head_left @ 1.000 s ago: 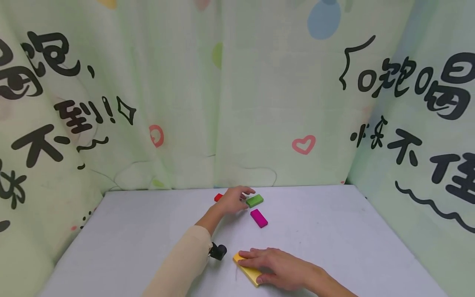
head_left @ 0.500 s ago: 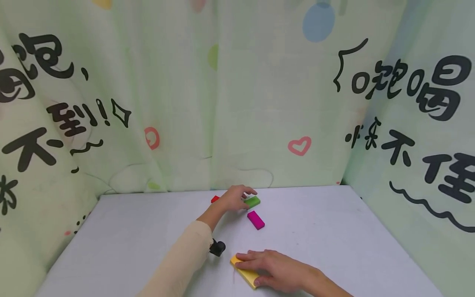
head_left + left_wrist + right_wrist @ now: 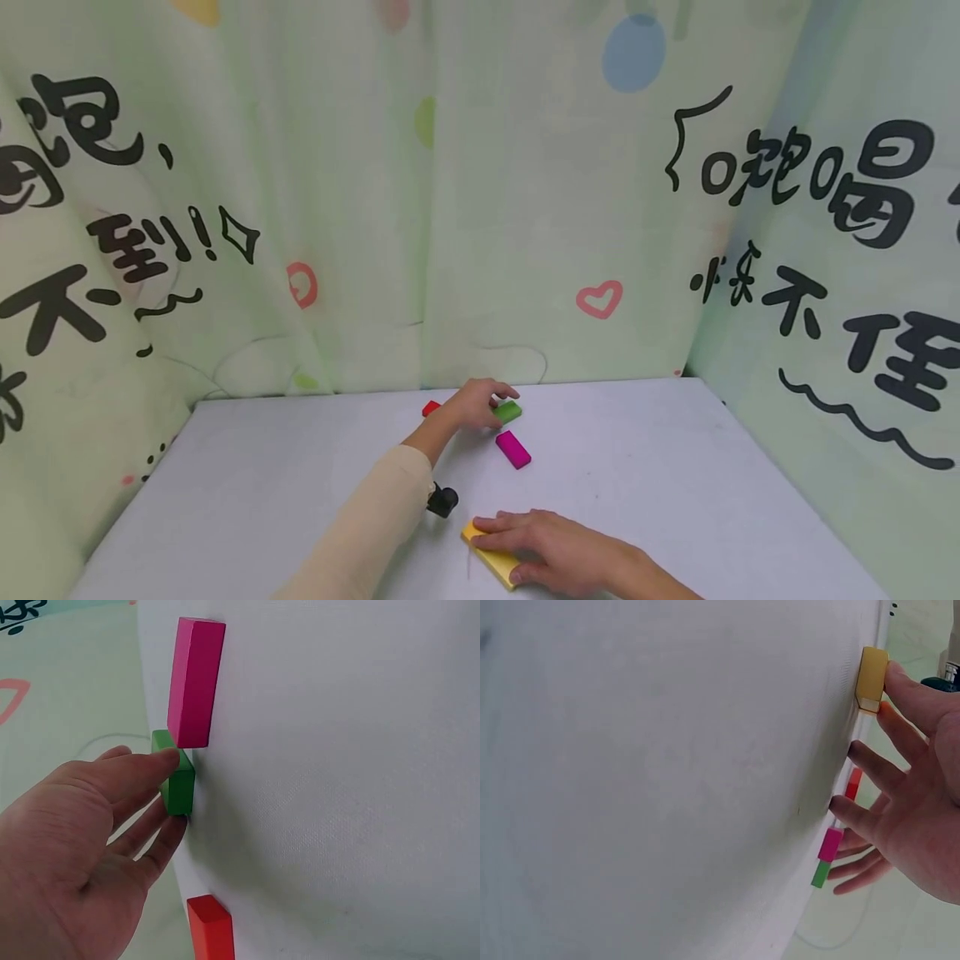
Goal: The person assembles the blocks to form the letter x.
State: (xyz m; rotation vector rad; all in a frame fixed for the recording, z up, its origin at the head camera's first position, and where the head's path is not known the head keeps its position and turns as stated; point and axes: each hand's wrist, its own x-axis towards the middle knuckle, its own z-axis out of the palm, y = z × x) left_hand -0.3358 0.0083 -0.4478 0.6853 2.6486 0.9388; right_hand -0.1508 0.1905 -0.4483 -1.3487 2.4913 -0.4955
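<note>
My left hand reaches to the far part of the table, thumb and fingers about a small green block. In the left wrist view the thumb lies over the green block, with fingertips at its lower end. Just nearer lies a magenta block, flat and angled. A red block is partly hidden behind the left hand. Close to me, my right hand holds a longer yellow block flat on the table, thumb at the near end and fingers toward the far end.
The white table ends at a pale printed curtain, which also hangs at both sides. A small black device sits at the left wrist, close to the yellow block. The left forearm crosses the table's middle.
The left hand has closed in slightly on the green block, covering more of its left end. The right hand stays at the yellow block. The whole view has shifted a little.
</note>
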